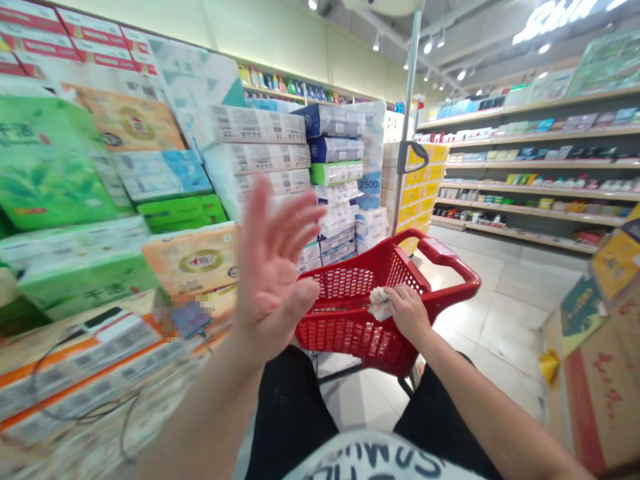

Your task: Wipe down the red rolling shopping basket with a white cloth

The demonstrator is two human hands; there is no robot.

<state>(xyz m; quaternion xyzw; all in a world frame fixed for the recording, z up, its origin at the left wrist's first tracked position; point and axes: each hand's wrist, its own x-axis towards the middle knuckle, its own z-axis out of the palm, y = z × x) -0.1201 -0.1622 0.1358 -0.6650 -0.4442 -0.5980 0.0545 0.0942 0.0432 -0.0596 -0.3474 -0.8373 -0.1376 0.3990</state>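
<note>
My left hand [275, 273] is raised close to the camera, slightly blurred, its fingers spread and nothing in it. Farther right, my right hand [410, 313] grips a crumpled whitish cloth or tissue [381, 305] at the near rim of a red plastic shopping cart [350, 333]. The cart stands in front of my knees, its handle toward the right. Seen from here, my left hand overlaps the cart's left end.
Stacked tissue packs [175, 260] fill the left side, with cables and a blurred device on the lower packages. A metal pole [407, 100] rises behind the cart. Stocked shelves [540, 137] stand back right, cardboard boxes [605, 367] at the near right.
</note>
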